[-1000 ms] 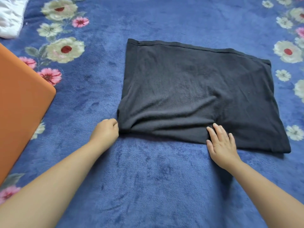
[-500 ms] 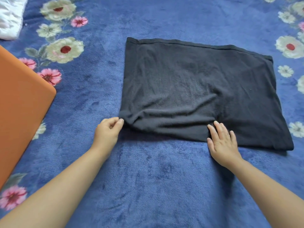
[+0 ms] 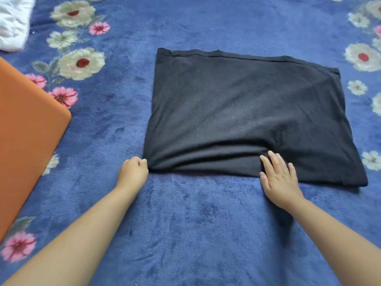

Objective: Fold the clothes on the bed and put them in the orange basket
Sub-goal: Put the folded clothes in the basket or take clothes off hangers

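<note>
While lying partly folded on the bed (image 3: 195, 234), dark garment (image 3: 247, 112) spread as a broad rectangle, long axis running left to right, hemmed far edge straight, near edge rumpled into a soft ridge between the two hands. Sits directly ahead of both hands, near edge right at the fingertips.

Left hand (image 3: 133, 172) at the near-left corner, fingers (image 3: 142, 162) curled tight against the cloth; looks like a pinch on that corner, though the actual hold is hidden under the knuckles. Right hand (image 3: 277, 176) flat on the near edge toward the middle, fingers straight and spread, pressing the fabric down, grasping nothing. Left hand the nearer one to a free corner; right corner of the garment well off to the right of the right hand.

Judging by this: next fold likely to turn on the left corner being carried across the long axis toward the right, with the flat hand as the anchor.

Compared with half a second ago: left fingers then loosely open beside the corner, now closed up against it. Right hand much the same, still pinning the edge.

Orange basket (image 3: 26, 141) standing well apart to the left on the bed. White bedding (image 3: 12, 23) bunched at the far-left corner. Blue blanket with flower print underneath everything.
</note>
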Demonstrator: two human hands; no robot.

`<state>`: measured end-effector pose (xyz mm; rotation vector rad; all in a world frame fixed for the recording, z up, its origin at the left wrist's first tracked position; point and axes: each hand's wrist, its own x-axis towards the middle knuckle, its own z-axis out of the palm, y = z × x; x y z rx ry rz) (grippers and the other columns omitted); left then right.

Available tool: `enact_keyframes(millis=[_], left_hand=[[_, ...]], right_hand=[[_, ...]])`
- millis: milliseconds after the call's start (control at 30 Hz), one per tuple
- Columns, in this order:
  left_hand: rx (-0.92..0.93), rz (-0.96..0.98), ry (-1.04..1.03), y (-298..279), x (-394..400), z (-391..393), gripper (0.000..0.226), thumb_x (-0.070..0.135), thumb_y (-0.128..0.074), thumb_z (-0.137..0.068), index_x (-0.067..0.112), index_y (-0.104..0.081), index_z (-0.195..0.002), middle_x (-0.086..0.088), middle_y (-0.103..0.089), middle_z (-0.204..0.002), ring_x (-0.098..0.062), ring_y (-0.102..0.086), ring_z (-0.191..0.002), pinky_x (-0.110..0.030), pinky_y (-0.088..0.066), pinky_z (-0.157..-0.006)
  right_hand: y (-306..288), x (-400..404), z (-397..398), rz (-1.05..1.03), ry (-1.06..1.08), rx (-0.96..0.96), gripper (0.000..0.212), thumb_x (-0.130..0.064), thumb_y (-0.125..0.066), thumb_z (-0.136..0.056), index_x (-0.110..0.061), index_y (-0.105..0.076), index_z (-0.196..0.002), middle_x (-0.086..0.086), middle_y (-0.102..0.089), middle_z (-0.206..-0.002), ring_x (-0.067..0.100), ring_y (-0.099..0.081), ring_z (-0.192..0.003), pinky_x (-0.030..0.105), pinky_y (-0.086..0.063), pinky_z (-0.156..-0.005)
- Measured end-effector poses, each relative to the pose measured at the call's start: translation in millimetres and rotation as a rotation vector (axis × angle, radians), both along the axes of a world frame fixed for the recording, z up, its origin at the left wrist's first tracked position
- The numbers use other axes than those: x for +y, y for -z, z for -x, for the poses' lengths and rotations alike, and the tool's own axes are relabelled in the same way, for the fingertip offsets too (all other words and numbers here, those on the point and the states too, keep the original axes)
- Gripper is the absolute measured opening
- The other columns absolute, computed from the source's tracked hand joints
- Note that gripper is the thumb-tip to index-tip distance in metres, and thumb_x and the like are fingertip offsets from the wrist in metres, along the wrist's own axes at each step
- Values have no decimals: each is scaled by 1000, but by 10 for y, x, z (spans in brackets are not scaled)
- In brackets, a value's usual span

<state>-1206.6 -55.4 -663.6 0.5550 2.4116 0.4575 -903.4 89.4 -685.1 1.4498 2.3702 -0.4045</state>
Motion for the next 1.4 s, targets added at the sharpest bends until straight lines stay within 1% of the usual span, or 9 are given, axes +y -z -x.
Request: enact_keyframes(millis=[133, 267, 600, 733, 833, 967, 1133, 1233, 1400], left_hand=[[31, 66, -27, -116, 189, 103, 32, 15, -40, -89, 11, -36, -58, -22, -53, -76, -39, -52, -88, -36, -34, -67], [39, 1, -20, -184, 438, 210, 40, 39, -44, -92, 7, -55, -113, -14, -57, -116, -32, -49, -112, -36, -38, -88], [33, -92, -53, -189, 1449, 531, 57, 39, -46, -94, 4, -36, -138, -12, -42, -139, -28, -37, -130, -32, -31, -99], [-18, -173, -134, -115, 1830, 740, 63, 41, -51, -91, 5, -33, -140, -11, -37, -143, -27, -37, -130, -31, -32, -100], [-40, -242, -159, -95, 2077, 880, 69, 39, -58, -89, 5, -29, -142, -8, -34, -145, -24, -35, -132, -30, -31, -101], [-107, -360, -175, -57, 2397, 1064, 13, 24, -61, -85, 12, -58, -87, -6, -57, -95, -22, -56, -88, -30, -43, -70], [-150, -438, -273, 126, 2569, 1353, 19, 27, -56, -77, 18, -47, -63, -4, -52, -76, -16, -45, -75, -35, -45, -72], [-103, -421, -264, 304, 2552, 1372, 29, 21, -54, -87, 16, -44, -60, -2, -49, -70, -17, -41, -74, -31, -38, -68], [-22, -380, -274, 269, 2513, 1264, 13, 20, -57, -87, 17, -56, -75, -4, -60, -84, -19, -50, -83, -30, -43, -77]], right_hand=[[-15, 7, 85, -199, 7, 151, 57, -33, -25, -80, -5, -62, -113, 18, -56, -124, 38, -52, -113, 50, -40, -92], [-182, 126, 320, -451, 8, 333, 33, -19, -33, -74, -3, -59, -61, 10, -57, -66, 34, -54, -56, 31, -36, -53], [-175, 676, 900, -297, -117, 345, 48, -28, -37, -80, 3, -64, -104, 22, -61, -112, 37, -55, -110, 59, -41, -89], [-177, 947, 1022, -75, -158, 261, 76, -47, -14, -81, -3, -41, -138, 16, -34, -147, 32, -24, -140, 46, -13, -113], [-124, 1076, 1070, -72, -268, 242, 70, -43, -19, -83, -4, -48, -133, 18, -43, -140, 36, -39, -132, 48, -24, -107], [-56, 1213, 1141, -134, -377, 225, 53, -33, -34, -86, -3, -59, -122, 19, -57, -127, 40, -54, -116, 46, -29, -94], [-72, 1306, 1234, -16, -367, 205, 81, -62, 4, -84, -21, -27, -146, 5, -15, -155, 26, -9, -144, 39, 5, -109], [-21, 1298, 1313, -62, -376, 167, 89, -65, 16, -83, -22, -32, -144, 9, -21, -154, 28, -13, -142, 49, 0, -107], [-13, 1261, 1332, 39, -328, 142, 106, -70, 40, -54, -34, 6, -147, -2, 18, -155, 8, 32, -130, 41, 21, -107]])
